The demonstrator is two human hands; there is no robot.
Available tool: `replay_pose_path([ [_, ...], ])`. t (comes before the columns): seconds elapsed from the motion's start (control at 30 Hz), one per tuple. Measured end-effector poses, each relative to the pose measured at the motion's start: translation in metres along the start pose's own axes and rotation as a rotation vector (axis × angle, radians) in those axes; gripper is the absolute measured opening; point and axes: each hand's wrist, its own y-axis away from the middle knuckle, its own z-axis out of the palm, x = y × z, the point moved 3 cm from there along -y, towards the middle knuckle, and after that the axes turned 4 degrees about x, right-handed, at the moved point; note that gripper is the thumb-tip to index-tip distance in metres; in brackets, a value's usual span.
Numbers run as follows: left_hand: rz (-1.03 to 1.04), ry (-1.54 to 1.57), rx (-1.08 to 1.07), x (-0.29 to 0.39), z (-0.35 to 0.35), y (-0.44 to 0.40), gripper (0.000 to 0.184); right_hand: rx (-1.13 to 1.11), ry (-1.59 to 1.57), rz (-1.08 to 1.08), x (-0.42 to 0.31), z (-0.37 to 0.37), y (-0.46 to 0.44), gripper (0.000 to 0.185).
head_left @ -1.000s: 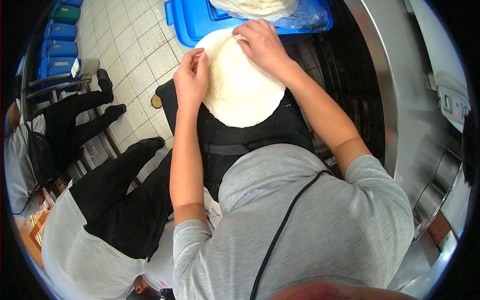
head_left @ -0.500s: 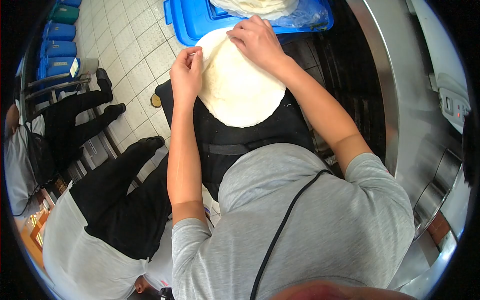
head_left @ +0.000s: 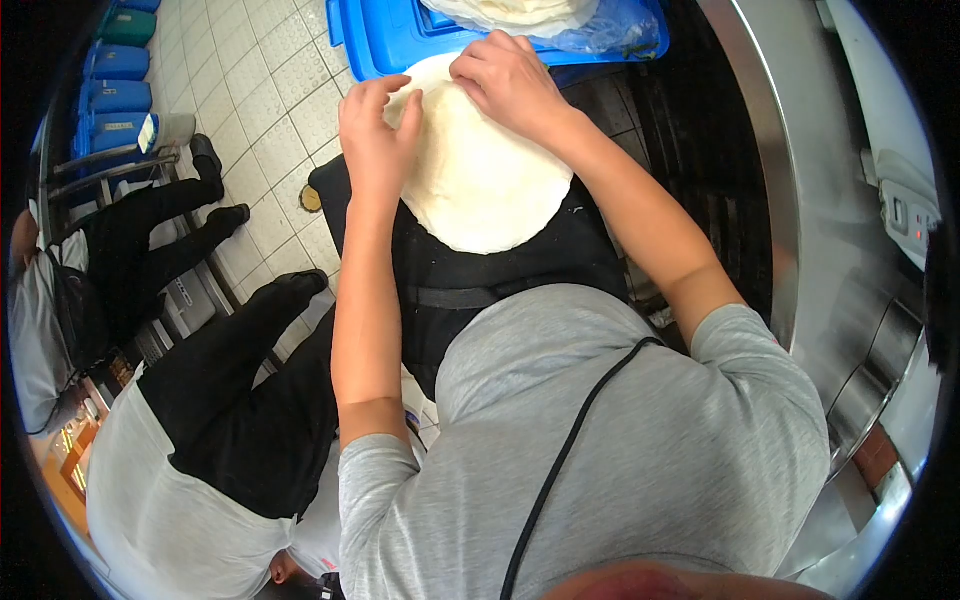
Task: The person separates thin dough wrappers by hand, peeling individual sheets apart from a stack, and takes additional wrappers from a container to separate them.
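Observation:
Round, pale, thin sheets [head_left: 485, 180] lie over my lap on black cloth, their far edge near a blue lid. My left hand [head_left: 382, 130] is at the left edge of the sheets, thumb and fingers spread apart. At the far edge, my right hand [head_left: 510, 82] has its fingers bent down onto the sheet, thumb close to them, with the edge between them. More pale sheets [head_left: 520, 12] sit in a clear plastic bag [head_left: 600, 32] on the blue lid [head_left: 375, 45].
Two other people are at the left: one bent over nearby [head_left: 180, 490], one farther off [head_left: 110, 270]. Blue bins [head_left: 120, 95] line the upper left. A metal counter edge [head_left: 765, 130] curves along the right. A small yellowish disc [head_left: 311, 198] lies on the tiled floor.
My left thumb and fingers have opened from a pinch at the sheet's edge, and the hand has moved slightly up and left. My right hand has shifted slightly left.

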Motion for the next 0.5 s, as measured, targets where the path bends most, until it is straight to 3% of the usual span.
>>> replay_pose_path([
  [0.07,0.067,0.058,0.011,0.009,0.003,0.000,0.024,-0.018,-0.010,-0.001,-0.001,-0.001,0.002,0.007],
  [0.13,0.185,-0.055,-0.116,0.020,0.007,0.000,0.027,-0.037,0.014,-0.019,-0.003,-0.001,0.003,0.011],
  [0.5,0.220,-0.324,-0.145,0.029,0.025,-0.007,0.015,-0.103,0.090,-0.059,-0.009,-0.008,-0.003,0.011],
])
